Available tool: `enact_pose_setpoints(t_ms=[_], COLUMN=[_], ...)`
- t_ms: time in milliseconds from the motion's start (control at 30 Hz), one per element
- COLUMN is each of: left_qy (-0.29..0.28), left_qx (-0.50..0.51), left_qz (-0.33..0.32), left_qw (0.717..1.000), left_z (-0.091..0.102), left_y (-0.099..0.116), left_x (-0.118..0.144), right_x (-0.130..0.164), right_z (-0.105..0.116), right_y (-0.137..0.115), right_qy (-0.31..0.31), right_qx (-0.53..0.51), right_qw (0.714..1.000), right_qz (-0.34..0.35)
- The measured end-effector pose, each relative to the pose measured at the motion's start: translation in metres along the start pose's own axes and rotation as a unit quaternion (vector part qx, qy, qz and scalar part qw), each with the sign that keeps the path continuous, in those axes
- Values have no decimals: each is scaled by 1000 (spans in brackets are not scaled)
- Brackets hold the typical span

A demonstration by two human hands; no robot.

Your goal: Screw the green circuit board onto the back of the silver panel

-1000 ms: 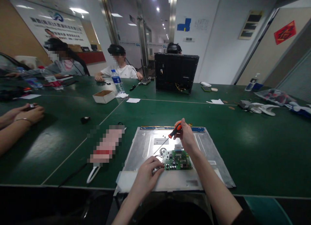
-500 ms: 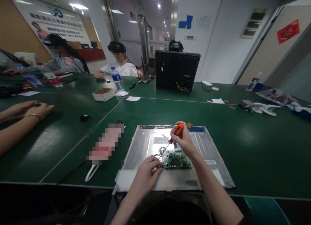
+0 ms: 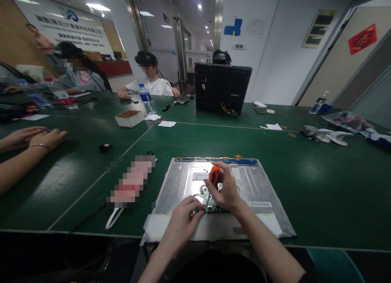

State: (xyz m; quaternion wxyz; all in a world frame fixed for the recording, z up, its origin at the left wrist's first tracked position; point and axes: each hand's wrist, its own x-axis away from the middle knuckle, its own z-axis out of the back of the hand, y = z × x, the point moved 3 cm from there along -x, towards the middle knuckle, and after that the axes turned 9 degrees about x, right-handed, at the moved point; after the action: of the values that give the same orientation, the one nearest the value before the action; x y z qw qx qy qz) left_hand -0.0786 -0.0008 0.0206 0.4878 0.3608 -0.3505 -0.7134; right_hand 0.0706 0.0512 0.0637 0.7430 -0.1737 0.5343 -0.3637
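Observation:
My right hand [image 3: 225,189] is closed round the orange and black handle of a screwdriver [image 3: 215,175]. Its shaft slants down to the left side of a green circuit board [image 3: 210,207], where the tip is hard to make out. The board lies on the metal back of a flat display panel [image 3: 180,181] and is partly covered by my right hand. At the board's left edge my left hand [image 3: 183,217] rests with fingers curled and pinched together. Something small and greyish shows between them, too hidden to name. A thin dark cable [image 3: 198,195] loops just above the left fingers.
A pinkish pixelated item with a white loop [image 3: 134,179] lies left of the panel. Farther off stand a black monitor casing [image 3: 222,89], a small open box [image 3: 130,119] and a water bottle [image 3: 147,99]. Another person's hands [image 3: 45,138] are at the left; more people sit across the table.
My right hand and the screwdriver have moved down and slightly left, and the screwdriver now stands more upright. My left hand has stayed at the board's edge.

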Motion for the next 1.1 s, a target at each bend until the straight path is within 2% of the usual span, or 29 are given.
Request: enact_pose_setpoints(t_ms=[400, 700, 900, 1100], left_qy=[2, 2, 17, 19], left_qx=[10, 8, 3, 6], left_qz=[-10, -1, -2, 5], left_qw=[1000, 1000, 1000, 1000], left_z=[-1, -1, -1, -2], left_y=[-2, 0, -1, -1], left_x=[-2, -1, -1, -1], right_x=[4, 8, 8, 3], right_z=[-6, -9, -7, -2], right_y=[-3, -4, -6, -14], right_qy=[-37, 25, 41, 8], right_qx=[17, 59, 100, 92], right_qw=[999, 994, 986, 987], right_qz=[37, 92, 125, 130])
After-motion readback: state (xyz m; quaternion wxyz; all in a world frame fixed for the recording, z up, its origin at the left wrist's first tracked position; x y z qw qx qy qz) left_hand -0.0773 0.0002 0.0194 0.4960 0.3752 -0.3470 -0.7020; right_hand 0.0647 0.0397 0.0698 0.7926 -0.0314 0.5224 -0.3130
